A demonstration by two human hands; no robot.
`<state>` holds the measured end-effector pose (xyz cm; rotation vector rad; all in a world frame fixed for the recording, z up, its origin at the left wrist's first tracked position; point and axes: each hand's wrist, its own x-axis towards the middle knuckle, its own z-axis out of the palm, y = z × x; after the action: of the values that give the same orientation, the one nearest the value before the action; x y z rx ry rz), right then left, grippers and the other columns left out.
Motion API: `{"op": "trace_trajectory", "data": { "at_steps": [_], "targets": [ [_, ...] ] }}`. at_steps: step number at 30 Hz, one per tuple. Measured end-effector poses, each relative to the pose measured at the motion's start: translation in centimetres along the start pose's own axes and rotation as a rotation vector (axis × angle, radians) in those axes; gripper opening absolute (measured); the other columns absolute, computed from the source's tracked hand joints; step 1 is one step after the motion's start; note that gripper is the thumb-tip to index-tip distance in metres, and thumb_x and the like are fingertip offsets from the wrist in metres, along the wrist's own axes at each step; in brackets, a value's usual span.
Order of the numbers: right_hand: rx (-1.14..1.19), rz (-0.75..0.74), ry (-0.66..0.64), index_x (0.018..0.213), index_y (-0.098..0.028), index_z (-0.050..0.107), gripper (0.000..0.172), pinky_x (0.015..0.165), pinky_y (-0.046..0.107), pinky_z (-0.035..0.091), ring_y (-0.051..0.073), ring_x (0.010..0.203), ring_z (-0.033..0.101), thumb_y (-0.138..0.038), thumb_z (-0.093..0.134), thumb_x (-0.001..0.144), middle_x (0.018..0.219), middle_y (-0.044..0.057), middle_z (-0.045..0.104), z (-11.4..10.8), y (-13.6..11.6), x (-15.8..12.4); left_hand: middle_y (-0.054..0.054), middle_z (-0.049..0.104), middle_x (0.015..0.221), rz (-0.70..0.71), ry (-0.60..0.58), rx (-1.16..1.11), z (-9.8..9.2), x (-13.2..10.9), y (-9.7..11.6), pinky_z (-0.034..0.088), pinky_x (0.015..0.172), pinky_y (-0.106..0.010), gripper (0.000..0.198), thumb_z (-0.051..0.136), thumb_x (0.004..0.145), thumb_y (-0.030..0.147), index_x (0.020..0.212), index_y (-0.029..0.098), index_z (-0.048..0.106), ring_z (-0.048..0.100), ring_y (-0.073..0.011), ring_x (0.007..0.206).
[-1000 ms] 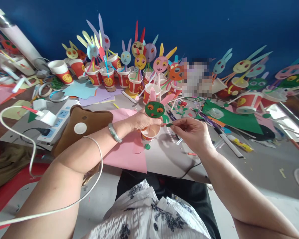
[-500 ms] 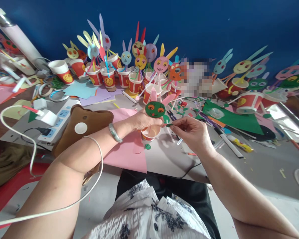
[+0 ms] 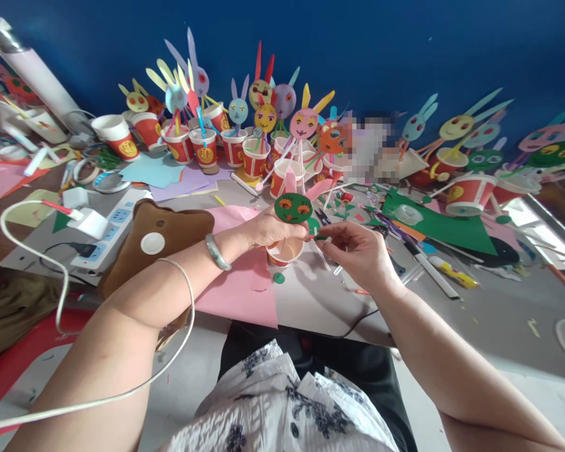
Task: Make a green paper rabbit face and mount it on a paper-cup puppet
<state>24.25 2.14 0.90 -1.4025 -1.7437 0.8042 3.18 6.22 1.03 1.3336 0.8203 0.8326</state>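
My left hand is closed on a paper-cup rabbit behind its green paper face, which has orange eyes and pink ears. Below that hand the red paper cup of the rabbit shows its open mouth, with thin sticks inside. My right hand pinches a small green paper disc close to the left fingertips. Whether the disc touches the left fingers I cannot tell. Another small green disc lies on the table just in front of the cup.
Several finished cup rabbits stand along the blue wall. Pink paper lies under my left forearm, and a brown cushion-like thing and a power strip are at the left. Green paper, scraps and a cutter-like tool lie at the right.
My right hand has shifted very slightly, with the green disc turned a little between its fingers. My left hand and the rabbit look nearly the same.
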Motion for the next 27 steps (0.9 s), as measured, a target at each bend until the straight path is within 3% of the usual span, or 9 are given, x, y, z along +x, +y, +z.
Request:
{"op": "trace_trajectory", "data": {
  "at_steps": [6, 12, 18, 23, 27],
  "targets": [
    [0.016, 0.048, -0.040, 0.090, -0.017, 0.077, 0.025, 0.050, 0.026, 0.038, 0.011, 0.052, 0.046, -0.040, 0.073, 0.081, 0.066, 0.002, 0.068, 0.15, 0.36, 0.12, -0.001, 0.070, 0.078, -0.028, -0.016, -0.053, -0.04, -0.08, 0.15, 0.052, 0.072, -0.025, 0.011, 0.075, 0.070, 0.014, 0.078, 0.013, 0.067, 0.063, -0.0106, 0.072],
    [0.055, 0.061, -0.078, 0.089, -0.018, 0.075, 0.024, 0.049, 0.025, 0.037, 0.010, 0.053, 0.046, -0.039, 0.071, 0.081, 0.075, 0.004, 0.072, 0.23, 0.46, 0.31, -0.002, 0.069, 0.077, -0.031, -0.013, -0.037, -0.02, -0.09, 0.09, 0.052, 0.074, -0.028, 0.010, 0.075, 0.070, 0.015, 0.077, 0.012, 0.068, 0.062, -0.0118, 0.072],
    [0.086, 0.050, -0.082, 0.088, -0.018, 0.074, 0.022, 0.048, 0.025, 0.037, 0.011, 0.053, 0.047, -0.038, 0.071, 0.080, 0.071, 0.003, 0.070, 0.38, 0.39, 0.36, 0.000, 0.067, 0.072, -0.032, 0.018, -0.049, 0.16, -0.02, 0.07, 0.050, 0.071, -0.025, 0.007, 0.074, 0.069, 0.012, 0.073, 0.012, 0.068, 0.061, -0.0107, 0.070],
    [0.070, 0.066, -0.077, 0.090, -0.017, 0.075, 0.023, 0.047, 0.025, 0.035, 0.010, 0.050, 0.042, -0.036, 0.071, 0.078, 0.058, -0.001, 0.060, 0.27, 0.16, 0.24, 0.000, 0.068, 0.074, -0.051, 0.006, -0.067, 0.23, -0.11, 0.20, 0.050, 0.071, -0.026, 0.009, 0.074, 0.068, 0.014, 0.075, 0.013, 0.068, 0.062, -0.0115, 0.071],
    [0.046, 0.044, -0.060, 0.095, -0.016, 0.076, 0.026, 0.049, 0.025, 0.036, 0.010, 0.051, 0.042, -0.033, 0.071, 0.075, 0.063, 0.000, 0.063, 0.24, 0.20, 0.19, -0.001, 0.069, 0.075, -0.057, 0.004, -0.082, 0.25, -0.14, 0.22, 0.050, 0.069, -0.027, 0.012, 0.075, 0.068, 0.015, 0.076, 0.013, 0.067, 0.062, -0.0116, 0.071]
  ]
}}
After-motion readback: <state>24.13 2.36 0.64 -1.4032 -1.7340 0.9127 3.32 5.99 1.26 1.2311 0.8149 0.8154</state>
